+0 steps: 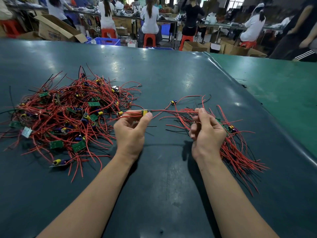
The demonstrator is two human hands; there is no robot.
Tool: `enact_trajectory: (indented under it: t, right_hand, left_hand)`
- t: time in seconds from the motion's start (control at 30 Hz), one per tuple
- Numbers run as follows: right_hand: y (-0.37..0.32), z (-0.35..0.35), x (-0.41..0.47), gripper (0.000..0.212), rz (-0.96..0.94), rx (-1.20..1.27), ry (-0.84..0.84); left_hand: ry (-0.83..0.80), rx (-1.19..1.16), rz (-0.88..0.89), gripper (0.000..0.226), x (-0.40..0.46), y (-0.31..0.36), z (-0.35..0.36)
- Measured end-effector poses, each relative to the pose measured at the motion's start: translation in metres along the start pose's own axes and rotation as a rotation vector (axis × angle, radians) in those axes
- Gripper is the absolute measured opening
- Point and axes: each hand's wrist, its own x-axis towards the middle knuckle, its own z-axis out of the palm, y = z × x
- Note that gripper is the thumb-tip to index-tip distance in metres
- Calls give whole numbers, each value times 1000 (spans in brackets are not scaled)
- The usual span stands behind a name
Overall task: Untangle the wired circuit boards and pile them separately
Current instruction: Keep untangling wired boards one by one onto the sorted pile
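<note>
Head view, green board [145,112], red wires [171,111]

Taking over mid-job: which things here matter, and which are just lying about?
Job:
tangled heap
sorted pile
held board, pinched by left hand
its red wire, gripped by right hand

Lying about:
stray board
table mat

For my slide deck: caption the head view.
Left hand pinches a circuit board, right hand holds its wires, between tangled pile and sorted pile.
</note>
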Motion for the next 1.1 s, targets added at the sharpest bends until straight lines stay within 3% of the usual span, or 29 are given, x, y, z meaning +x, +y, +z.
enact_trajectory:
  t: [0.13,0.23,0.37,0.43,0.5,0.57,0.67,0.73,0.83,1.0,1.1]
  right_hand:
    - [-6,-9,5,20,-62,-49,53]
    - [1,-5,-12,18,-222,-299,-100]
    - [15,0,-38,11,-328,-503,-426]
    - [21,-1,-45,26,-333,-553,-586]
    - [24,1,-48,36,-307,-557,-641]
    - [22,4,-47,33,-295,-548,-618]
    - [16,3,-42,10,-281,-541,-552]
    - [12,2,-40,12,-145,-473,-527]
    - [12,3,-40,11,-98,-465,-516]
    - [12,1,-32,34,-34,-441,-384]
    - [13,0,-32,26,5,-398,-380]
  left_hand:
    - [171,208,325,16,5,4,-11]
    - [108,433,635,20,2,2,-13]
    - [-49,489,825,20,-6,2,-9]
    - [-69,604,836,18,-4,2,-11]
    - [-95,715,828,18,-3,1,-14]
    - [-135,769,823,20,-3,0,-17]
    - [-182,783,800,21,-7,-1,-17]
    - [-226,760,771,20,-10,-1,-16]
    - [-287,724,715,19,-11,-1,-16]
    - [-427,673,720,26,-12,-1,-12]
    - [-420,680,707,21,-13,-2,-11]
